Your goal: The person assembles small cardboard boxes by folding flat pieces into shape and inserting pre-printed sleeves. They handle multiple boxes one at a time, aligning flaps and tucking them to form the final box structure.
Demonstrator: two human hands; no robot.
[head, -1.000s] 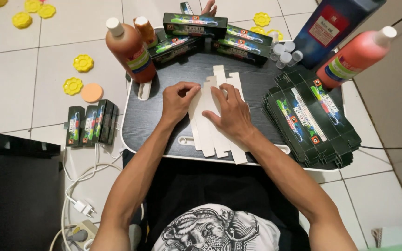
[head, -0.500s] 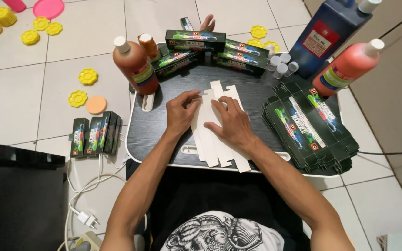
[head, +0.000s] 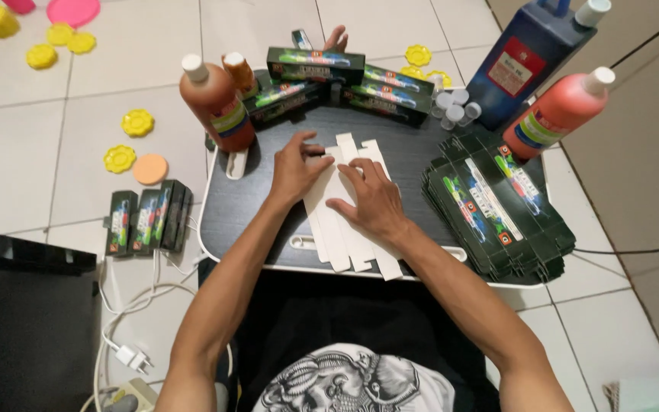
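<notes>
Your left hand [head: 293, 169] and right hand [head: 371, 200] lie flat, fingers spread, pressing the white unfolded cardboard box [head: 342, 221] on the black worktop [head: 245, 206], middle of the frame.

Matt white cardboard blank [head: 342, 221] on a smooth black lap table [head: 249, 202]; glossy printed cartons [head: 497, 210]; glazed floor tiles [head: 32, 160].

White flattened carton blank [head: 342, 221], inner side up, lying flat on black tray, flaps spread outward
</notes>
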